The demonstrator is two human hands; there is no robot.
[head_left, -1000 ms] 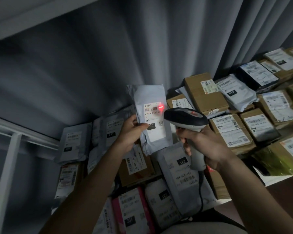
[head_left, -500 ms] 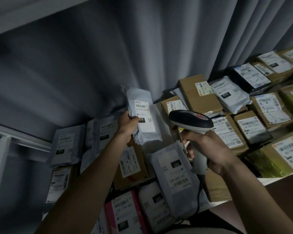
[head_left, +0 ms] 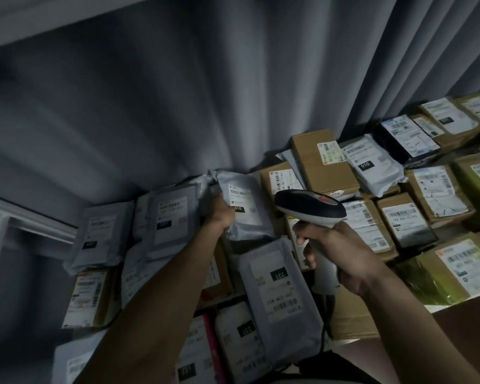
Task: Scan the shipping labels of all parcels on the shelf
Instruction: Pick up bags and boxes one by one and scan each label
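Note:
My left hand point(head_left: 221, 214) grips the left edge of a grey poly-bag parcel point(head_left: 248, 217) with a white label marked 010, held low against the pile near the curtain. My right hand point(head_left: 333, 252) holds a black and grey barcode scanner point(head_left: 311, 209) by its handle, its head just right of that parcel. No red light shows on the label. Another grey bag marked 231 point(head_left: 277, 286) lies below the held parcel. Brown boxes point(head_left: 323, 162) and more labelled bags cover the shelf.
A grey curtain point(head_left: 205, 92) hangs right behind the parcels. A white shelf frame point(head_left: 25, 223) stands at the left. Cardboard boxes with labels point(head_left: 399, 217) fill the right side, and a yellow-green wrapped parcel point(head_left: 432, 278) lies near the shelf's front edge.
The scanner's red light on the 010 label has gone out. My left hand has lowered the grey parcel back and left toward the pile. The scanner has stayed about where it was.

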